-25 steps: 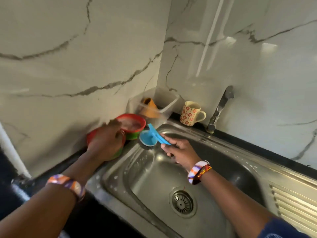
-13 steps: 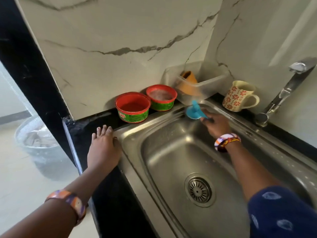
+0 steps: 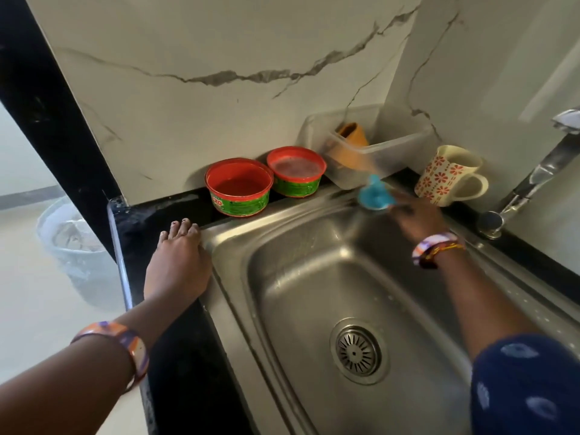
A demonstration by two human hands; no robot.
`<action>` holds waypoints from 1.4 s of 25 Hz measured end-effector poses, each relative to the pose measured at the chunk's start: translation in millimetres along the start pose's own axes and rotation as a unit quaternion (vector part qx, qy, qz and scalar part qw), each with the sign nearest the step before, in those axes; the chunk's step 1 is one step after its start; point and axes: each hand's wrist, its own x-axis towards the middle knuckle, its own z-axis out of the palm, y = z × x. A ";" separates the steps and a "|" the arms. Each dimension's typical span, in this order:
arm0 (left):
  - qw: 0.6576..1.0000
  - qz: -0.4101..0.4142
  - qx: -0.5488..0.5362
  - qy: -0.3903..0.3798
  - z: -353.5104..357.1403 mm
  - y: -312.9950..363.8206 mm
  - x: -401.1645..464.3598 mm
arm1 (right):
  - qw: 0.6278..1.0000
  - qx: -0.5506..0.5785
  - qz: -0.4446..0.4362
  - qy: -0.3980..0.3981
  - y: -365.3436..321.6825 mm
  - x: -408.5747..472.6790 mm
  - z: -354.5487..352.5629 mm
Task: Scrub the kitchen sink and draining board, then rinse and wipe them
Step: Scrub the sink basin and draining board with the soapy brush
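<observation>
Sink rim, blurred blue scrubber apparently beyond fingers

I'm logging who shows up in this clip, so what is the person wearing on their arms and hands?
The left hand is bare, with a wide orange, purple and white bangle at the wrist. The right hand is bare too, with a white and purple bangle beside a dark beaded band. A dark blue patterned sleeve covers the right upper arm.

Near red tub, centre of the frame: white letters "zo" on a red patch of its green label; the rest is cut off.
Far red tub: label unreadable.
</observation>
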 end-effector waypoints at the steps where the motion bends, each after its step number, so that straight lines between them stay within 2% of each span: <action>1: 1.000 -0.001 0.002 0.002 0.6 0.0 0.3 | 0.999 -0.024 0.037 0.013 10.1 13.3 -12.5; 3: 1.000 -0.001 0.001 0.005 1.1 0.0 1.1 | 0.997 -0.027 0.073 0.027 7.6 25.2 -16.6; 5: 1.000 -0.005 0.003 0.001 0.9 0.3 1.5 | 0.998 -0.019 0.060 0.013 -20.2 9.9 0.3; 9: 1.000 -0.005 0.005 -0.002 -1.2 0.1 0.9 | 0.986 0.104 -0.093 -0.091 -105.2 -76.8 65.6; 12: 1.000 -0.002 0.009 -0.005 -2.2 2.0 -0.3 | 0.962 0.162 -0.128 -0.177 -126.9 -92.7 79.0; 15: 1.000 0.000 0.004 -0.005 -1.5 -0.1 -0.4 | 0.973 0.161 -0.086 -0.140 -90.9 -50.1 53.2; 18: 1.000 0.000 0.003 -0.004 -0.6 0.8 0.4 | 0.995 0.075 0.009 -0.058 -43.7 0.0 13.7; 22: 1.000 0.007 0.012 -0.003 -2.0 0.0 0.8 | 0.992 -0.088 0.092 0.019 -15.7 24.1 -11.3; 23: 1.000 0.006 0.012 -0.003 -2.3 0.8 0.8 | 0.991 -0.090 0.095 0.031 -20.3 16.6 -7.0; 25: 1.000 0.003 0.013 -0.003 -1.6 1.3 1.5 | 0.997 -0.044 0.062 0.005 -38.7 -10.8 15.1; 28: 1.000 0.005 0.018 -0.004 -1.7 -0.5 2.1 | 0.984 0.027 -0.037 -0.172 -70.1 -78.2 78.8; 29: 1.000 0.005 0.019 -0.006 -1.5 -0.3 2.0 | 0.976 0.043 -0.049 -0.207 -76.1 -101.3 93.8; 30: 1.000 0.005 0.018 -0.006 -1.6 0.1 2.4 | 0.975 0.045 -0.055 -0.211 -78.5 -113.9 100.2; 32: 1.000 0.004 0.021 -0.005 -1.5 0.5 2.9 | 0.985 0.043 -0.068 -0.150 -77.6 -113.7 89.7; 35: 1.000 0.006 0.020 -0.005 0.0 -1.2 4.6 | 0.974 0.165 -0.126 -0.087 -85.4 -98.7 62.8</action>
